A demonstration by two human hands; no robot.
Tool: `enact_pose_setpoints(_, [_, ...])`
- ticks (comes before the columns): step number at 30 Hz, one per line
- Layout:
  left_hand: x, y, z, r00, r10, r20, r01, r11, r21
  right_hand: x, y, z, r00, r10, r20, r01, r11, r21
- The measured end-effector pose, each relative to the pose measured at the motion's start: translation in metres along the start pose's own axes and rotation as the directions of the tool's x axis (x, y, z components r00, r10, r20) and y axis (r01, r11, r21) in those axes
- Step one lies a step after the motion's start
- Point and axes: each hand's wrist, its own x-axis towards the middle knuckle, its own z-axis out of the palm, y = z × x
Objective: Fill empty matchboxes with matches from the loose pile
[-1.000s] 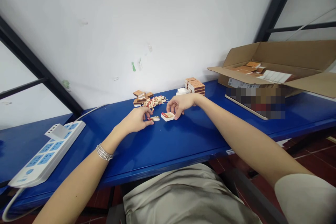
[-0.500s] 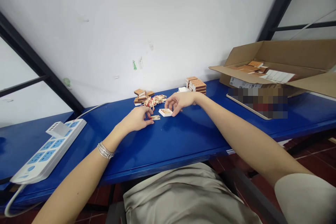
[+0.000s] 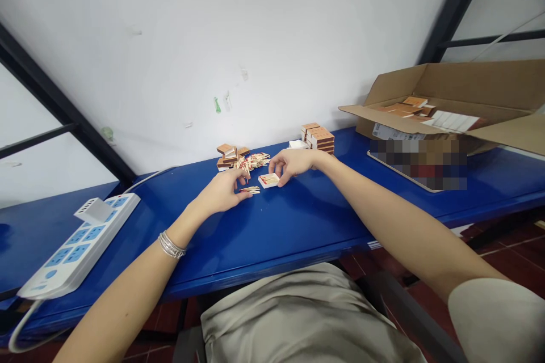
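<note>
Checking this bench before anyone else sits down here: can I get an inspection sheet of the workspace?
surface: glossy blue table, with matches and matchboxes along its far side
job's things: white matchbox tray holding red-tipped matches; small bundle of matches beside it
clutter: loose heap of matches; low stack of matchboxes; taller stack of matchboxes
hands: left hand has its fingertips beside the bundle; right hand has its fingers at the tray's edge
cables: white power strip at near left; white cable running toward the wall
surroundings: open cardboard box holding more matchboxes; white wall with small marks; red tile floor
</note>
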Motion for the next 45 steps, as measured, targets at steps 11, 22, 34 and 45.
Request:
enact_pose_setpoints(11, [-0.003, 0.015, 0.005, 0.993, 0.092, -0.072, -0.094, 0.995, -0.021, 0.003, 0.001, 0.003, 0.989, -0.017, -0.145, 0.016, 1.0, -0.005])
enact_pose_setpoints(22, [-0.004, 0.012, 0.006, 0.993, 0.096, -0.061, -0.094, 0.995, 0.039, 0.005, 0.0, 0.004, 0.984, 0.015, -0.175, -0.024, 0.999, -0.048])
enact_pose_setpoints(34, [0.0, -0.01, 0.003, 0.994, -0.01, 0.105, 0.003, 0.998, 0.068, 0.002, 0.001, -0.002, 0.978, 0.095, -0.188, -0.121, 0.984, -0.131])
enact_pose_setpoints(45, [0.002, -0.017, 0.007, 0.992, -0.007, 0.127, -0.003, 0.997, 0.082, -0.01, -0.02, 0.003, 0.977, 0.198, 0.084, -0.171, 0.953, -0.25])
